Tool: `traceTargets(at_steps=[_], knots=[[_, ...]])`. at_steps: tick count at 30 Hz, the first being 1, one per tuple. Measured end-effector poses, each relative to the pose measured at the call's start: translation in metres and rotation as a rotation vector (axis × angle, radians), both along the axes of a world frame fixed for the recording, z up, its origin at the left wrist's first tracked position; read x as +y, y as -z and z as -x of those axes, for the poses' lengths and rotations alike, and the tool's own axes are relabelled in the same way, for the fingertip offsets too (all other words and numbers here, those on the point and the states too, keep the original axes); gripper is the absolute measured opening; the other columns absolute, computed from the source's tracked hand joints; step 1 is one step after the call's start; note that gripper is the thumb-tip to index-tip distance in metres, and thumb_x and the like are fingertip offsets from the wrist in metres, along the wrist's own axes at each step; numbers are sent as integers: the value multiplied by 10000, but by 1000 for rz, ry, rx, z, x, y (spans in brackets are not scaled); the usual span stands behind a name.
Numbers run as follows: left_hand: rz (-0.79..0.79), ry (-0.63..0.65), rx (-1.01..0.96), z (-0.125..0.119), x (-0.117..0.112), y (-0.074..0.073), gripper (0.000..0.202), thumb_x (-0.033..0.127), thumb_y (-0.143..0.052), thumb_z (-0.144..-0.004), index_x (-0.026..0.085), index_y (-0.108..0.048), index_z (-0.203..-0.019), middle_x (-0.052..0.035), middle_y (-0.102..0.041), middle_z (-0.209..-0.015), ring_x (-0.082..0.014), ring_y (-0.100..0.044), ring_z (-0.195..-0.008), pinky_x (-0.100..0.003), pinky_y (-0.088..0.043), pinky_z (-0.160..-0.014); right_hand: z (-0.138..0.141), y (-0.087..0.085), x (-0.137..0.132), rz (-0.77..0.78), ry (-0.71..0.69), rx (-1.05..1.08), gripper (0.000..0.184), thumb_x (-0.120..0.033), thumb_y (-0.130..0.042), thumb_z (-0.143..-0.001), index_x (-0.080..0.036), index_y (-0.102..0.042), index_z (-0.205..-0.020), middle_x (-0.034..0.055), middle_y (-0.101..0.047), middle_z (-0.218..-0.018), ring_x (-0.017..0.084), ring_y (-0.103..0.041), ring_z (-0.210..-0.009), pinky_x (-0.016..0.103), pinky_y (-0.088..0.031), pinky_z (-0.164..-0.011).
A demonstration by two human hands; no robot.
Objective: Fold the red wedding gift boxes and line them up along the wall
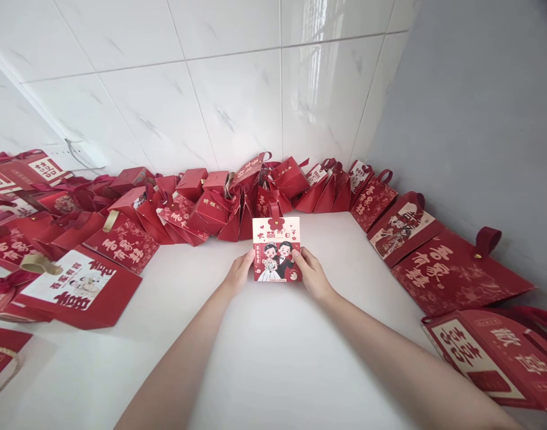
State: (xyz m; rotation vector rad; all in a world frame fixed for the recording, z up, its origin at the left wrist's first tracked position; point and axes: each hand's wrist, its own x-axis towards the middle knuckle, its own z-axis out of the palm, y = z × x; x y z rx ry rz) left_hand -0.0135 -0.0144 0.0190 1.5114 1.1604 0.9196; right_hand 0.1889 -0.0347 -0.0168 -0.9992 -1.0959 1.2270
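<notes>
A small red and white wedding gift box (277,254) stands upright between my hands, in the middle of the white table. Its front carries a cartoon bride and groom, and a red ribbon loop rises from its top. My left hand (242,270) grips the box's left side, fingers mostly hidden behind it. On the opposite side my right hand (313,273) holds the edge, its thumb resting on the front face.
Many red gift boxes line the tabletop (237,358) along the tiled wall (237,101). A box with a gold ribbon (83,283) sits at left. More boxes (452,272) run down the right side by a grey surface (483,119). A cable (79,156) hangs from a socket strip.
</notes>
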Motion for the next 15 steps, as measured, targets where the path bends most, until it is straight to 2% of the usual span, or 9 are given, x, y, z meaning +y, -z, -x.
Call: traceTargets(at_steps=[10,11,13,15], knots=[[-17,30,18,0,0,1,661,634,-337,-917,107,-697,-1090,-95,-698,-1179,-270,-611,-1148,-361,-412,-1042,2,4,-1,-9,5,-23,361,-583,-541,-861,-223,-551,-882,38,-649,-972,212,-612,-870,350,-490,-788],[-26,35,28,1,1,2,653,629,-335,-920,110,-698,-1081,-93,-699,-1175,-267,-614,-1141,-361,-413,-1041,3,5,-1,-22,54,-43,344,-566,-546,-863,-222,-538,-879,49,-629,-1025,213,-608,-899,358,-488,-804],[-53,50,51,2,3,4,636,621,-344,-920,113,-695,-1072,-92,-704,-1164,-266,-621,-1124,-367,-417,-1038,4,2,0,-95,252,-104,301,-516,-570,-860,-222,-521,-901,78,-547,-1192,225,-572,-1036,381,-466,-880],[-88,53,74,4,6,7,624,621,-371,-910,109,-692,-1068,-97,-710,-1146,-271,-631,-1101,-377,-426,-1030,1,-13,-2,-228,498,-166,245,-451,-573,-870,-222,-514,-932,90,-476,-1267,230,-501,-1160,399,-418,-962]])
